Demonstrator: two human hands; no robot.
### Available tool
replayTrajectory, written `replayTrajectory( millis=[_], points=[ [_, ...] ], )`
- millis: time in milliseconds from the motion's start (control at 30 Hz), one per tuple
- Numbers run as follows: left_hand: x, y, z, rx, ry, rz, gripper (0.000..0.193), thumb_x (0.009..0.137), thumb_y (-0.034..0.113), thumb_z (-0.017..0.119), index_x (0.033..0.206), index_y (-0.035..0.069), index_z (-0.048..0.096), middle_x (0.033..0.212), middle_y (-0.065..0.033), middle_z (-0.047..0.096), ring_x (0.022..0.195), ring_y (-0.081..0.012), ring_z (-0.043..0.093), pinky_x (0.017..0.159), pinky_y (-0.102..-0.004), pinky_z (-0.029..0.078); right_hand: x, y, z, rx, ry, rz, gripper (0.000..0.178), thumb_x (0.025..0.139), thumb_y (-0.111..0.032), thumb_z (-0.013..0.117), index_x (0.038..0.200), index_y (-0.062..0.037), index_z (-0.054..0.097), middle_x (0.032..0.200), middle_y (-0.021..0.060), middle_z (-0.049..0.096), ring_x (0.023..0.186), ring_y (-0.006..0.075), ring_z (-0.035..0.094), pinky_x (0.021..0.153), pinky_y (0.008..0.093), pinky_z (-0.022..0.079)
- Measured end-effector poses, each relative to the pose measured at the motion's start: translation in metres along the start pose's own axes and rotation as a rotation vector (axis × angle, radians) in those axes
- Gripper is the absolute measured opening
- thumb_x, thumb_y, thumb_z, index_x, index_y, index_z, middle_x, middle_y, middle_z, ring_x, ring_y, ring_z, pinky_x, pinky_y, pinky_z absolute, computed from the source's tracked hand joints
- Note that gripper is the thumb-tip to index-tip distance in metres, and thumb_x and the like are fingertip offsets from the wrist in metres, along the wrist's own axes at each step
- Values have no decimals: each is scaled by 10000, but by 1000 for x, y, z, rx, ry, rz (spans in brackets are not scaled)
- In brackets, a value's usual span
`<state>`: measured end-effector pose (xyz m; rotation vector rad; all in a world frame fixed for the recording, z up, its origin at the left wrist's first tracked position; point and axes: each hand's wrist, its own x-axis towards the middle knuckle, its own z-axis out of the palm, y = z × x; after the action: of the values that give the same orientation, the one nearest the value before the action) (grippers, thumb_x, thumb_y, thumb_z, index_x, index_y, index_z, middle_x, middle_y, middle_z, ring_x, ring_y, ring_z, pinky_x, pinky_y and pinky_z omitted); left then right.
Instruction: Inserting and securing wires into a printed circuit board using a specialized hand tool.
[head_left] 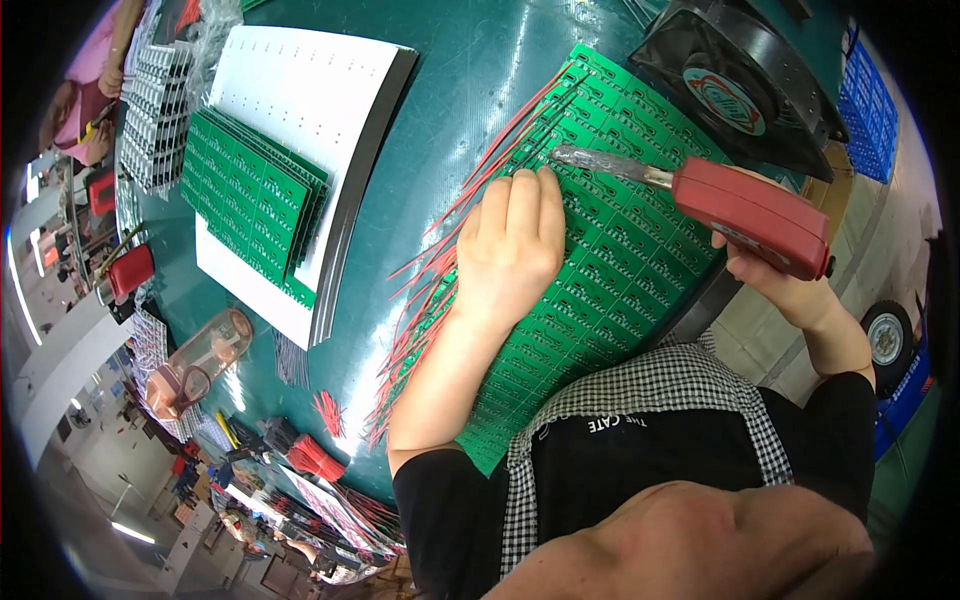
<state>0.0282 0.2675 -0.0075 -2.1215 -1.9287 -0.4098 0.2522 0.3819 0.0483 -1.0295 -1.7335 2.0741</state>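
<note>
A large green circuit-board panel (610, 250) lies in front of me, marked with rows of small identical boards. Red and black wires (440, 262) fan out along its left side. My left hand (512, 235) is closed over the wires near the upper left of the panel, fingers side by side and tips partly hidden. Gripped in my right hand (765, 275) is a red gun-shaped tool (750, 212) with a long, wrapped metal nozzle. Its tip points left, just beyond my left fingertips, over the panel. Whether it touches the board cannot be made out.
A black fan (735, 90) stands at the far right. Green boards (250, 205) are stacked on white sheets (300, 80) at left, near a clear plastic jug (205, 355). Red wire bundles (315, 457) lie nearer. Another person's hand (110, 80) shows far left; a blue crate (868, 110) stands right.
</note>
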Motion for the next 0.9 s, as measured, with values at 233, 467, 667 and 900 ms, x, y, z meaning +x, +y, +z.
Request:
replayTrajectory(
  millis=[233,467,667,900],
  points=[
    [0,0,-4,0,-2,7,257,641,52,542,884,-30,552,781,-85,503,678,-171,506,521,-238,435,-4,0,-4,-82,30,10,365,687,-40,684,1022,-5,544,809,25,579,749,89,540,684,222,434],
    [14,3,-3,-183,2,-111,240,637,52,563,874,14,573,756,-44,500,680,-161,514,526,-249,445,-7,8,-9,-154,100,-7,422,748,-236,641,1075,-13,493,822,38,529,613,76,468,530,199,390],
    [21,5,5,-117,-6,-88,204,643,55,563,843,15,583,741,-45,498,661,-163,507,526,-252,445,-7,4,-10,-179,97,-29,382,740,-180,642,1060,-21,506,809,31,531,638,75,478,545,198,400],
    [23,8,6,-98,7,-77,179,672,45,553,845,8,582,744,-55,497,657,-171,503,523,-255,444,-9,0,-10,-56,141,46,391,671,-87,713,1015,-32,534,860,22,584,784,102,538,719,237,428]
  ],
)
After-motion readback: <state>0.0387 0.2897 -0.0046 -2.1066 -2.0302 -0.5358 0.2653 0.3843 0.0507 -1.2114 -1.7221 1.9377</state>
